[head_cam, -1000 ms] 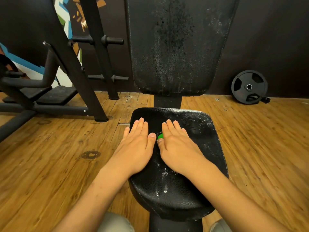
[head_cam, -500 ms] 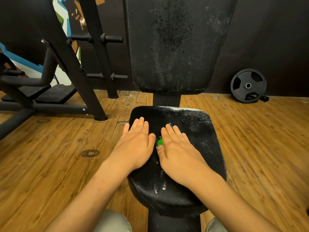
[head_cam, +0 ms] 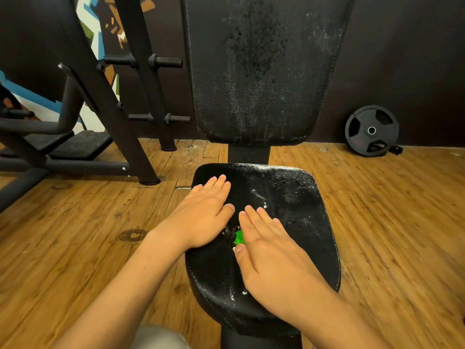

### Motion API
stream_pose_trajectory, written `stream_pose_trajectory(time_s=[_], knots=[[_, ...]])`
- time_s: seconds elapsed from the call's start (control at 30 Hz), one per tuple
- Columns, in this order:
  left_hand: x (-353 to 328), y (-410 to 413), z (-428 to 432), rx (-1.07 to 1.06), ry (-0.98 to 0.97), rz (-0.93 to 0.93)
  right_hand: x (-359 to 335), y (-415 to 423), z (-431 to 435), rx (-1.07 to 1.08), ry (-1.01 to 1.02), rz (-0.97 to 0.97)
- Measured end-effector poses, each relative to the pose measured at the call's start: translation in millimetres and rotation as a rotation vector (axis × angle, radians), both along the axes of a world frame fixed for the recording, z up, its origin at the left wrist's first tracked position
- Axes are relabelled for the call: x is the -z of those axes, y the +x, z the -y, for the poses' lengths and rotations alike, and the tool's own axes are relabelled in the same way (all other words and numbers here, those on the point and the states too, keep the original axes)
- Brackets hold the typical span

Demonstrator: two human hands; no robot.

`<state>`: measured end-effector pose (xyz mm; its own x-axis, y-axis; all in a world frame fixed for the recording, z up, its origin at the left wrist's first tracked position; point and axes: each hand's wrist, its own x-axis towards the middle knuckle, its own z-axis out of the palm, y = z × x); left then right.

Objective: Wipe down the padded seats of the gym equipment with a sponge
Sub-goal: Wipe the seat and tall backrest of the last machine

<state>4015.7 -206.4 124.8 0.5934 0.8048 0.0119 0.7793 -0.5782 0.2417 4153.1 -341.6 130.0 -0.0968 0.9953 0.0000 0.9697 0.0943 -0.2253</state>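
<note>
The black padded seat [head_cam: 292, 197] of a gym bench lies straight below me, wet and flecked with white foam. Its upright backrest [head_cam: 259, 84] behind it shows pale streaks. My right hand [head_cam: 271, 255] presses flat on the seat's middle, covering a green sponge [head_cam: 238, 237]; only a small green corner peeks out by my thumb. My left hand [head_cam: 201, 217] rests flat on the seat's left side, fingers straight, holding nothing. The two hands lie side by side, nearly touching.
A black steel rack [head_cam: 120, 117] with horizontal pegs stands to the left on the wooden floor [head_cam: 390, 235]. A black weight plate [head_cam: 372, 131] leans against the dark wall at the right. My knees show at the bottom edge.
My right hand has slid back toward me along the seat with the sponge under it. My left hand has stayed about where it was.
</note>
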Motion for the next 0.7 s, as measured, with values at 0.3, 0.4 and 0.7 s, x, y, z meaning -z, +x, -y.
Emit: stream_pose_trajectory(time_s=[0.3, 0.4, 0.7], knots=[[2, -3, -8, 0.046, -0.013, 0.069, -2, -5, -10, 0.043, 0.007, -0.054], [2, -5, -9, 0.048, -0.023, 0.066, 0, -11, 1, 0.051, 0.006, -0.028], [5, -3, -6, 0.021, -0.018, 0.096, -3, -3, -11, 0.023, -0.012, -0.067]])
